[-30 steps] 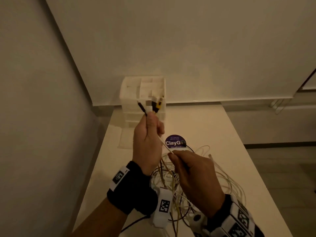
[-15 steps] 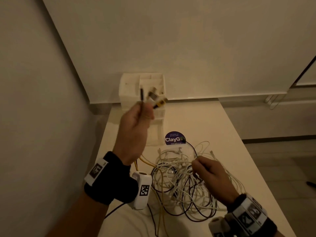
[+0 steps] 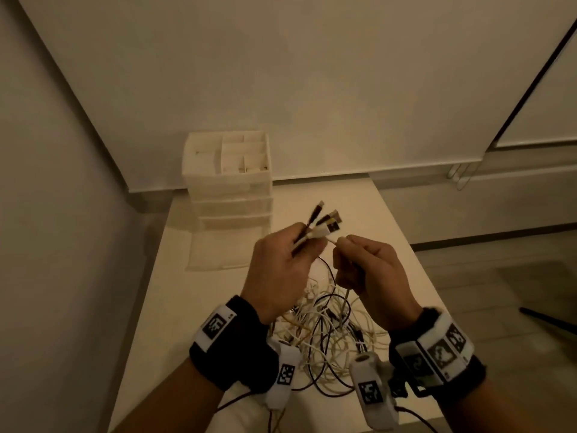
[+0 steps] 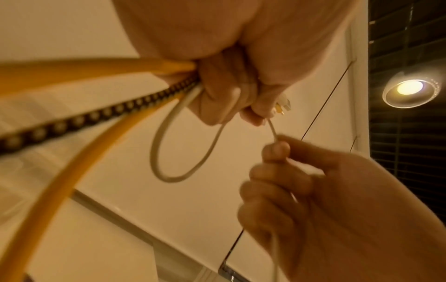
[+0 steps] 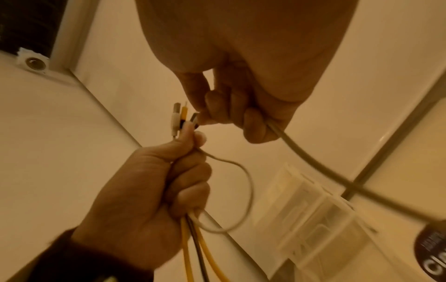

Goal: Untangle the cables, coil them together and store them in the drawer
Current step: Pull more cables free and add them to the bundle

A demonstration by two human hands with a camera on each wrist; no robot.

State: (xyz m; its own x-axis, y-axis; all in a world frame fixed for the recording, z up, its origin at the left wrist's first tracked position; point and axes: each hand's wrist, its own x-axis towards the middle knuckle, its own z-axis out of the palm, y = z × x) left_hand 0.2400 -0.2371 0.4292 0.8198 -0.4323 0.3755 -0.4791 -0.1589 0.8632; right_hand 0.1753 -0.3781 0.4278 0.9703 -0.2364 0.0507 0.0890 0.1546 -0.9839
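Note:
My left hand (image 3: 290, 260) is raised above the table and grips a bundle of cable ends (image 3: 324, 221): white, yellow and black plugs stick out past its fingers. In the right wrist view the same bundle (image 5: 183, 120) shows yellow and dark cords hanging below the fist. My right hand (image 3: 359, 264) is close beside it and pinches one thin white cable (image 4: 272, 129), which loops back into the left fist. Under both hands lies the tangled pile of white, black and yellow cables (image 3: 327, 335). The white drawer unit (image 3: 229, 182) stands at the table's far end.
The narrow white table (image 3: 187, 307) runs away from me with a wall close on the left. A white pad (image 3: 218, 251) lies in front of the drawer unit. Floor drops away beyond the table's right edge.
My right hand rose from the pile to meet the left hand, bringing a white cable up. The left hand moved right and lower with its bundle of plugs.

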